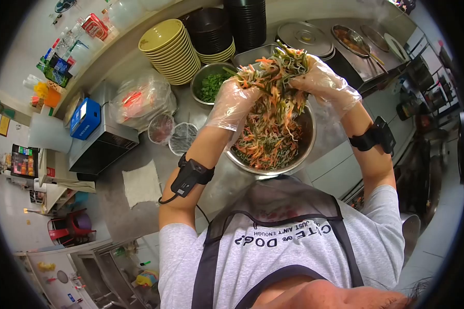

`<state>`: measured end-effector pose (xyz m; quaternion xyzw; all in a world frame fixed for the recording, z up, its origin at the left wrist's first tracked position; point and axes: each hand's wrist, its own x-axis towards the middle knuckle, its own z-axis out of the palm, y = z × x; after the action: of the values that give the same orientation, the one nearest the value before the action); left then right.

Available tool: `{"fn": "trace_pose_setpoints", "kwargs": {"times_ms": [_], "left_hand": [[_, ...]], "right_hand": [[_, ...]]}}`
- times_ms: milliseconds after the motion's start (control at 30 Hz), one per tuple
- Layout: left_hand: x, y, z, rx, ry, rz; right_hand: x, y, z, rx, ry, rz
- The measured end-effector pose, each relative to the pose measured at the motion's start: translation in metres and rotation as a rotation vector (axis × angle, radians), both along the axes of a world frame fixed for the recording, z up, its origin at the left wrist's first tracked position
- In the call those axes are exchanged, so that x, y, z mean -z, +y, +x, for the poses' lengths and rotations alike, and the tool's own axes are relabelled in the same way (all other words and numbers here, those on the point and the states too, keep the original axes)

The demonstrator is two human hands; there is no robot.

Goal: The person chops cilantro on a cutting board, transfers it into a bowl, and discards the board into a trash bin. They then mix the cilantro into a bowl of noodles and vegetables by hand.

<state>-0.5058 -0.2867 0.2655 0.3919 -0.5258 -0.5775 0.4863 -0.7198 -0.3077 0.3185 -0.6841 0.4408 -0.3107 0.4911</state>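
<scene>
Over the bowl, left hand and right hand, both half curled, hold up shreds, which seem to need even support.

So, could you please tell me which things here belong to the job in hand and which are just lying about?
In the job: left hand, right hand; shredded vegetables; large metal bowl; perhaps chopped greens.

Seemingly lying about: stacked yellow bowls; white cloth; blue box; plastic bags.
</scene>
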Motion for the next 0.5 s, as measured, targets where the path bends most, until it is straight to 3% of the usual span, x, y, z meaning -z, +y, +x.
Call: {"fn": "trace_pose_setpoints", "kwargs": {"times_ms": [67,100,133,233,333,400,467,500], "left_hand": [[-0.007,0.005,0.001,-0.012,-0.01,0.174],[0.009,-0.008,0.006,-0.013,-0.232,0.106],[0.024,-0.013,0.011,-0.013,-0.231,0.105],[0.001,-0.001,0.016,0.126,-0.578,-0.026],[0.025,-0.009,0.021,0.242,-0.584,0.11],[0.028,-0.006,0.023,0.259,-0.557,0.143],[0.07,-0.016,0.029,0.171,-0.557,0.216],[0.095,-0.022,0.035,0.187,-0.426,0.329]], "right_hand": [[0.011,-0.002,0.003,-0.054,-0.12,-0.067],[0.006,0.0,0.005,-0.029,0.087,-0.161],[0.001,0.002,0.007,-0.005,0.293,-0.254],[0.022,-0.004,0.006,-0.044,0.223,-0.22],[0.029,-0.004,0.012,-0.045,0.243,-0.287],[0.03,-0.005,0.013,-0.037,0.303,-0.103],[0.041,-0.004,0.017,-0.099,0.345,-0.202],[0.049,-0.006,0.018,-0.168,0.369,-0.181]]}}
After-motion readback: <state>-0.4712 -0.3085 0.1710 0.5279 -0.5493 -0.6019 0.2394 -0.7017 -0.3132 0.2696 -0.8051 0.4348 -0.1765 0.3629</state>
